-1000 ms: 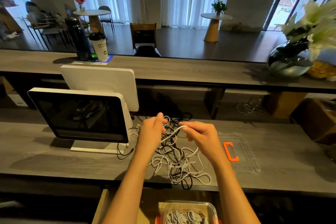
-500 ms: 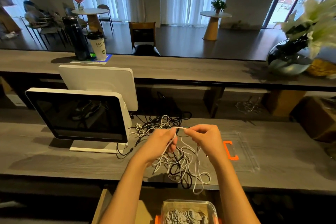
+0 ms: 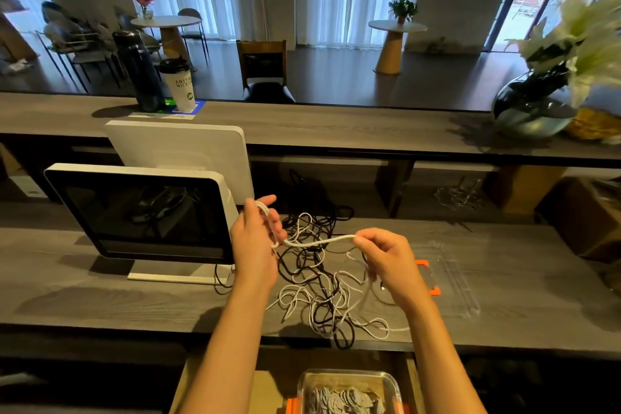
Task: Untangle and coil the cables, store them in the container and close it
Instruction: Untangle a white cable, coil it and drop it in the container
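A tangle of white and black cables [image 3: 319,286] lies on the grey wooden desk [image 3: 100,296]. My left hand [image 3: 255,245] is raised above it with a white cable [image 3: 319,241] looped around its fingers. My right hand [image 3: 386,255] pinches the same cable a short way off, so a stretch runs taut between the hands. A clear glass container [image 3: 349,391] with coiled cables inside sits below the desk edge in an open drawer. Its clear lid [image 3: 447,279] with orange clips lies on the desk behind my right hand.
A white point-of-sale monitor [image 3: 141,215] stands left of the cables. On the raised counter behind are a dark bottle [image 3: 137,70], a paper cup [image 3: 178,84] and a glass vase with white flowers [image 3: 537,101]. A brown box [image 3: 584,215] sits at far right.
My left hand has risen and moved left with the white cable wound around its fingers. My right hand has moved right, drawing the cable out between them.
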Motion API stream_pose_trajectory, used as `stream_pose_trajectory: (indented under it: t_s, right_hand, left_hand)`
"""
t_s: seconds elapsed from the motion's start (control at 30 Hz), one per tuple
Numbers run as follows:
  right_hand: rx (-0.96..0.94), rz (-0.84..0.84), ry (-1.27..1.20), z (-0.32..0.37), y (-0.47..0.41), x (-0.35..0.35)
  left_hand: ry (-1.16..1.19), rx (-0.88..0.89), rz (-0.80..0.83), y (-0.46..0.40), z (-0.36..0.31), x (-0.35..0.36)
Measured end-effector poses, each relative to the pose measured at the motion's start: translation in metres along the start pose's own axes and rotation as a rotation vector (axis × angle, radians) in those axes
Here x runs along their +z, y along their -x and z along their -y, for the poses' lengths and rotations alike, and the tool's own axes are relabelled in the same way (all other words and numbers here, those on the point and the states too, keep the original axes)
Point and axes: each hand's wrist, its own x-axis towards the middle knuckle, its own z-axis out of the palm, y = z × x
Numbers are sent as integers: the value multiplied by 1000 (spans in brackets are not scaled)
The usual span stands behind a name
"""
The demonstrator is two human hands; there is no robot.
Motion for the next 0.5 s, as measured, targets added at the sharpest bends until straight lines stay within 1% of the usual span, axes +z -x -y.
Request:
stream_pose_trajectory:
  t_s: [0.03, 0.1, 0.13, 0.2, 0.23, 0.33, 0.43, 0.5]
  right_hand:
    - [-16, 22, 13, 2, 1, 2]
    - [-50, 50, 10, 6, 4, 9]
    - [-72, 48, 5, 10, 5, 13]
    - [-125, 29, 12, 14, 4, 19]
    - [-142, 14, 11, 16, 3, 21]
    - [-162, -50, 19, 16, -1, 23]
    - [-121, -83, 59, 11, -2, 23]
    - [-89, -98, 67, 7, -2, 22]
  left_hand:
    - [-202, 102, -8, 1, 3, 0]
    - [-539, 254, 43, 3, 9, 0]
    - [-689, 286, 95, 3, 12, 0]
    - [-899, 243, 253, 6, 15, 2]
    - [-943, 180, 341, 8, 18, 4]
    - [-958, -25, 569, 17, 20, 7]
    - [-928, -118, 767, 20, 20, 5]
    - [-933, -136, 860, 20, 17, 3]
